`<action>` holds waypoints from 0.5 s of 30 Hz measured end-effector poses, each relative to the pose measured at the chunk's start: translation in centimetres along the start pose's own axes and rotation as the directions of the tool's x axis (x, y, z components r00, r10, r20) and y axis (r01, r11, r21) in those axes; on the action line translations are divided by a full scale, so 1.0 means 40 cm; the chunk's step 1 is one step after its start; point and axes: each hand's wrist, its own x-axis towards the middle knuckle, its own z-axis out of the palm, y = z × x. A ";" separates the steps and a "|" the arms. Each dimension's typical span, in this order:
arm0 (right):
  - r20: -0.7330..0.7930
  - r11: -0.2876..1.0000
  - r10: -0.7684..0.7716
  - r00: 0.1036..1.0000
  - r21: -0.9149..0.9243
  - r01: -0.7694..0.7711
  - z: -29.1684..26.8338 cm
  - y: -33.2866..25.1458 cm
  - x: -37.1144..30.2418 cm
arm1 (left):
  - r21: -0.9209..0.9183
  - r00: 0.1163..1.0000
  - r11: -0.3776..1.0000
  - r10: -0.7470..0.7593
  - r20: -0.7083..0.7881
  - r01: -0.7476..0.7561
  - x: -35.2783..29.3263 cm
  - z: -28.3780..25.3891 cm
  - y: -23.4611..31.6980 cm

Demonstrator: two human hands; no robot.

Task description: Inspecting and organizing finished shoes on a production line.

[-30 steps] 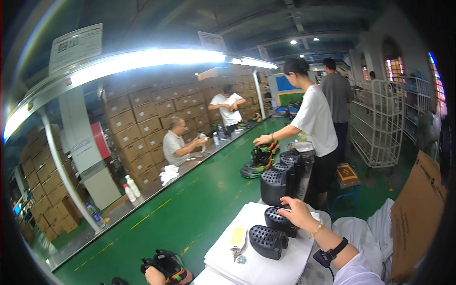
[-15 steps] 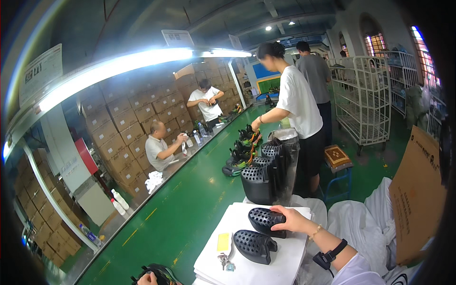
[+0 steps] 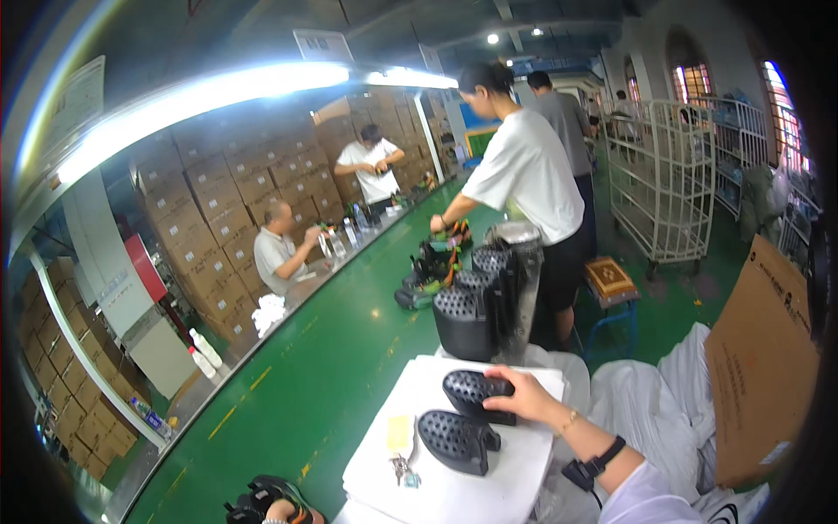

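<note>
My right hand (image 3: 519, 395) is closed round the heel end of a black perforated plastic shoe form (image 3: 476, 393), which rests on a stack of white sheets (image 3: 515, 472). A second shoe form (image 3: 456, 441) of the same kind lies just nearer on the stack. To their left sit keys (image 3: 405, 473) with a yellow-faced tag (image 3: 401, 434). At the lower edge, my left hand (image 3: 279, 511) grips a black shoe (image 3: 262, 498) with green and orange trim on the green conveyor belt; part of that hand is cut off by the frame.
Beyond the stack stand larger black perforated forms (image 3: 467, 319). Strappy shoes (image 3: 428, 275) line the green belt (image 3: 323, 367), where a co-worker in white (image 3: 532, 166) reaches. White bottles (image 3: 205, 349) stand on the far ledge. On the right are a cardboard box (image 3: 759, 367) and white sacking (image 3: 646, 393).
The view has shifted slightly. My right hand stays on the shoe form, and my left hand stays at the shoe. The co-worker in white bends further over the belt.
</note>
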 end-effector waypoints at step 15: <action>-0.001 0.992 -0.034 0.999 -0.118 0.034 0.024 0.033 -0.034 | -0.457 0.875 0.768 -0.272 0.401 0.448 -0.048 0.179 0.298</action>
